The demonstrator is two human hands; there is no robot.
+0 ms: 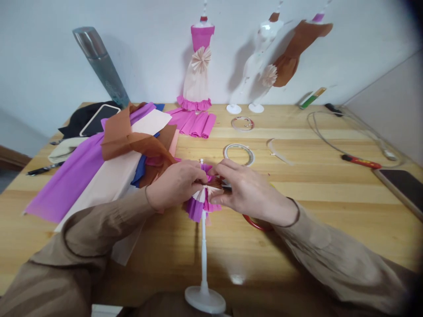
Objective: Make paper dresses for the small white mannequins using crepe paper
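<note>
Directly before me, a small white mannequin stand (204, 255) bears a little crepe paper dress (195, 209) in purple, pink and cream. My left hand (176, 182) is closed in a pinch at the dress's waist from the left. From the right, my right hand (249, 189) pinches pleated brown and cream paper (214, 187) against the front of the dress. A dark, thin thing shows beneath its fingers, too covered to name. Much of the dress's top is hidden by both hands. A red ring-shaped edge (257, 223) peeks out under my right wrist.
Crepe paper sheets (69, 176) pile up at left, beside a phone (101, 119) and a tall bottle (102, 66). Dressed mannequins (202, 61) line the wall. Tape rolls (239, 154), a cable (317, 132), a red-handled tool (361, 161) and another phone (401, 189) lie right of centre.
</note>
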